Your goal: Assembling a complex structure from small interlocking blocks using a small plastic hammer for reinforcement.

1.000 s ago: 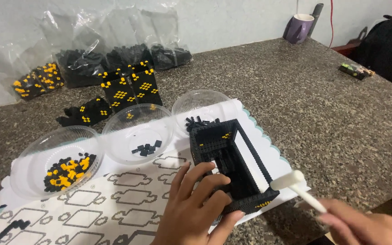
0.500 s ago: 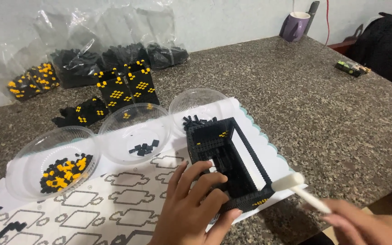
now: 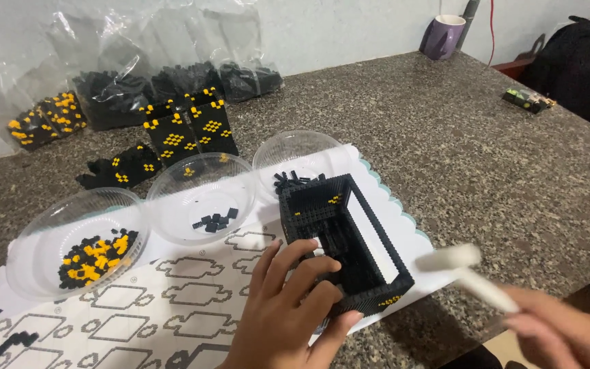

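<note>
A black open-topped box built of small bricks (image 3: 346, 239), with a few yellow marks, stands on a white printed sheet (image 3: 172, 311). My left hand (image 3: 288, 314) grips the near left wall of this brick box, fingers wrapped over its rim. My right hand (image 3: 568, 331) is at the lower right, blurred, holding a small white hammer-like tool (image 3: 466, 273) whose head hangs just right of the box, apart from it.
Three clear plastic bowls stand behind the box: left (image 3: 76, 242) with yellow and black bricks, middle (image 3: 203, 198) with a few black ones, right (image 3: 295, 154). Built black-and-yellow panels (image 3: 189, 130) and bags of bricks (image 3: 110, 82) lie farther back. A purple mug (image 3: 443, 35) stands far right.
My right hand and the white tool have shifted slightly right and become blurred. My left hand keeps its hold on the box.
</note>
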